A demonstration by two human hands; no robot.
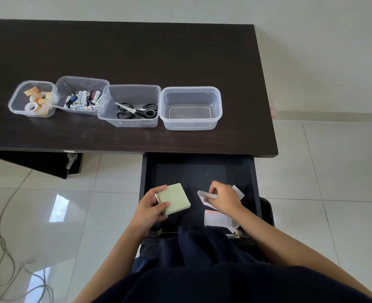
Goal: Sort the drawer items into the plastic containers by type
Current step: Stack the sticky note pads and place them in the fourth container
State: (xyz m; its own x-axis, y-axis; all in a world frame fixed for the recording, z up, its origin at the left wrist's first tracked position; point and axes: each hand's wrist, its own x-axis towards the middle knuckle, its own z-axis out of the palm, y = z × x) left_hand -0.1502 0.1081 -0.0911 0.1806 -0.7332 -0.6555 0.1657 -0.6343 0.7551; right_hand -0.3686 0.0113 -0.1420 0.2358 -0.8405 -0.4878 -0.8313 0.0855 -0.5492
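Note:
The dark drawer [180,171] stands pulled out under the desk. My left hand [150,206] grips a stack of sticky-note pads [176,199] with a pale yellow top, held above the drawer's left side. My right hand [223,199] pinches a pink-white pad [204,196] lying in the drawer's right part. Another pink pad [216,218] lies nearer me, by my right wrist. On the desk stand four clear plastic containers in a row: tape rolls [35,100], batteries [83,99], scissors [137,111], and an empty one [190,123] at the right.
The dark desk top [137,51] stretches behind and beside the containers. White tiled floor lies all round, with loose cables [3,248] at the lower left. A white plug [71,157] hangs under the desk edge. My dark clothing fills the bottom of the view.

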